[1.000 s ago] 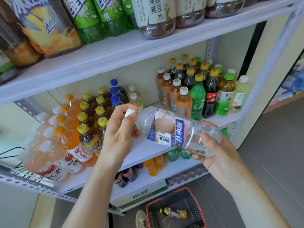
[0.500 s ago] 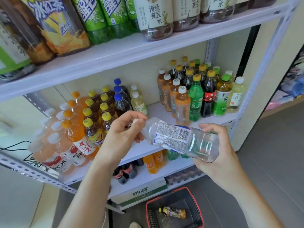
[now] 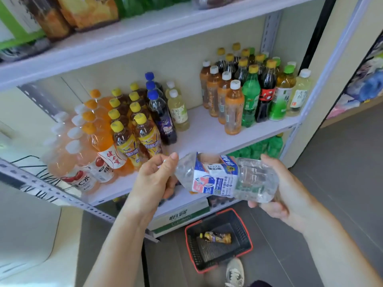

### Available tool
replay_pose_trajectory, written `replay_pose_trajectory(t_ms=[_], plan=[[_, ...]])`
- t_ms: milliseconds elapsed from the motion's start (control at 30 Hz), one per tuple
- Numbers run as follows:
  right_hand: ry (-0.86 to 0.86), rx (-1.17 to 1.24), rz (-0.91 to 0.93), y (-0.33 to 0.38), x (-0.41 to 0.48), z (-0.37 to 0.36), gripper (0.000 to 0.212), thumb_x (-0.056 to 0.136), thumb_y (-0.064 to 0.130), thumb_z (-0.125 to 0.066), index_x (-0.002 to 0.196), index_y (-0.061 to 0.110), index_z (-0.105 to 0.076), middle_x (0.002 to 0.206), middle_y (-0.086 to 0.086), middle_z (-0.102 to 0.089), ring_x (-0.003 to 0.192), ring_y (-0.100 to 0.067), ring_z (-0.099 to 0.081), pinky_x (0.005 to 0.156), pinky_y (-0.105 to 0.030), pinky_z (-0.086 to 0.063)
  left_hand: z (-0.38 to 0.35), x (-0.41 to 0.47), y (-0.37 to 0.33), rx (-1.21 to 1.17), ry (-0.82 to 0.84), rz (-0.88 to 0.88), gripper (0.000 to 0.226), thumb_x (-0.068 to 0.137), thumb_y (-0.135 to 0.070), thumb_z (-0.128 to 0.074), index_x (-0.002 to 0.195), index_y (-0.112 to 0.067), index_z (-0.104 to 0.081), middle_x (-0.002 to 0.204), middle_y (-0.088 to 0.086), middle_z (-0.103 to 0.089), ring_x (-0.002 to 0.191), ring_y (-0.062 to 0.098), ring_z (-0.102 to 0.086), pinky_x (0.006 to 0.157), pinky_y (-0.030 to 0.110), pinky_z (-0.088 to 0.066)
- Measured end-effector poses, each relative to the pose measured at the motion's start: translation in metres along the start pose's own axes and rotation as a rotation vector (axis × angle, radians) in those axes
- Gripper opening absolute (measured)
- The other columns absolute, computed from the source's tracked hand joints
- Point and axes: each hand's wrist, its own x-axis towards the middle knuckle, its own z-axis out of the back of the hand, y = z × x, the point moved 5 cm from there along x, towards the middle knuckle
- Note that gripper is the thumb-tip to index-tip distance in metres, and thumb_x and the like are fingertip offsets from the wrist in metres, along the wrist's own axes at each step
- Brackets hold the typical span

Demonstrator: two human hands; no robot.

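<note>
A clear drink bottle [image 3: 226,177] with a white and blue label lies nearly level in front of the shelf, cap end to the left. My left hand [image 3: 153,181] grips its neck and cap, which the fingers hide. My right hand [image 3: 277,187] holds the bottle's base from the right and below, fingers curled round it.
The white shelf [image 3: 205,133] carries several orange, brown, green and dark bottles on both sides. Large bottles stand on the shelf above [image 3: 132,38]. On the floor below sits a black and red basket [image 3: 219,239] holding one small bottle [image 3: 216,238]. My shoe [image 3: 235,272] is beside it.
The bottle has come down and toward me, and has been rolled in my hands so a different side of the label faces up. The view has tilted downward.
</note>
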Motion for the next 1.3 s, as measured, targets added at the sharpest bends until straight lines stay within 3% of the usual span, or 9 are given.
replay_pose_trajectory(t_ms=[100, 300, 433, 600, 733, 900, 1133, 1200, 1300], plan=[[-0.045, -0.048, -0.063, -0.027, -0.004, -0.008, 0.054, 0.072, 0.076, -0.048, 0.078, 0.03, -0.076, 0.06, -0.024, -0.061, 0.026, -0.01, -0.029, 0.029, -0.01, -0.02, 0.018, -0.023, 0.028, 0.007, -0.054, 0.093, 0.034, 0.084, -0.046, -0.062, 0.072, -0.018, -0.047, 0.047, -0.003, -0.039, 0.039, 0.009, -0.028, 0.036, 0.015, -0.024], [-0.151, -0.098, -0.114, -0.073, -0.014, -0.006, 0.069, 0.06, 0.071, -0.066, 0.112, 0.026, -0.067, 0.09, -0.004, -0.071, 0.046, -0.021, -0.055, 0.033, -0.021, -0.037, 0.032, -0.066, 0.099, 0.025, 0.01, 0.361, 0.022, 0.101, -0.032, -0.051, 0.088, -0.015, -0.053, 0.061, 0.004, -0.045, 0.045, 0.011, -0.037, 0.045, 0.018, -0.03], [-0.299, -0.241, -0.12, -0.092, -0.015, 0.013, 0.047, 0.079, 0.057, -0.067, 0.112, 0.023, -0.069, 0.106, -0.002, -0.068, 0.046, -0.018, -0.054, 0.039, -0.02, -0.042, 0.027, -0.089, 0.141, 0.054, 0.183, 0.506, 0.025, 0.104, -0.032, -0.046, 0.095, -0.012, -0.058, 0.074, 0.012, -0.066, 0.058, 0.019, -0.057, 0.052, 0.022, -0.039], [-0.433, -0.35, -0.082, -0.108, 0.003, 0.039, 0.014, 0.088, 0.047, -0.06, 0.079, 0.05, -0.071, 0.066, 0.015, -0.069, 0.048, -0.01, -0.055, 0.058, -0.029, -0.045, 0.006, -0.105, 0.174, 0.045, 0.414, 0.508, 0.045, 0.091, -0.042, -0.059, 0.132, -0.026, -0.055, 0.106, 0.009, -0.071, 0.085, 0.014, -0.064, 0.073, 0.024, -0.049], [-0.457, -0.407, -0.097, -0.124, 0.03, 0.067, 0.03, 0.094, 0.037, -0.055, 0.075, 0.055, -0.069, 0.068, 0.027, -0.067, 0.049, -0.001, -0.059, 0.053, -0.025, -0.047, -0.018, -0.097, 0.198, 0.036, 0.486, 0.516, 0.047, 0.089, -0.031, -0.062, 0.133, -0.016, -0.052, 0.084, 0.008, -0.061, 0.062, 0.016, -0.052, 0.061, 0.024, -0.045], [-0.463, -0.426, -0.24, -0.164, 0.073, 0.118, 0.037, 0.097, 0.049, -0.049, 0.095, 0.017, -0.068, 0.075, -0.005, -0.065, 0.042, -0.013, -0.05, 0.038, -0.02, -0.038, -0.046, -0.079, 0.25, 0.016, 0.263, 0.566, 0.044, 0.089, -0.052, -0.061, 0.112, -0.015, -0.066, 0.068, 0.006, -0.053, 0.054, 0.017, -0.046, 0.054, 0.026, -0.039], [-0.335, -0.587, -0.381, -0.257, 0.154, 0.176, 0.006, 0.097, 0.027, -0.056, 0.096, 0.021, -0.058, 0.098, -0.009, -0.064, 0.072, -0.022, -0.062, 0.056, -0.022, -0.046, -0.055, -0.046, 0.378, 0.194, -0.112, 0.679, 0.035, 0.092, -0.045, -0.062, 0.111, -0.017, -0.071, 0.059, -0.002, -0.063, 0.052, 0.019, -0.06, 0.058, 0.031, -0.05], [-0.283, -0.667, -0.403, -0.288, 0.169, 0.195, 0.007, 0.095, 0.018, -0.057, 0.096, 0.025, -0.06, 0.101, -0.002, -0.066, 0.082, -0.021, -0.065, 0.07, -0.024, -0.045, -0.046, -0.034, 0.428, 0.438, -0.142, 0.685, 0.025, 0.096, -0.036, -0.059, 0.111, -0.019, -0.07, 0.069, 0.002, -0.071, 0.065, 0.024, -0.069, 0.065, 0.034, -0.056], [-0.26, -0.677, -0.412, -0.332, 0.186, 0.224, 0.021, 0.093, 0.013, -0.059, 0.085, 0.032, -0.061, 0.094, 0.011, -0.066, 0.082, -0.008, -0.062, 0.068, -0.019, -0.041, -0.029, -0.019, 0.509, 0.687, -0.143, 0.801, 0.031, 0.097, -0.035, -0.055, 0.114, -0.011, -0.066, 0.097, 0.018, -0.072, 0.091, 0.036, -0.069, 0.08, 0.042, -0.056]])
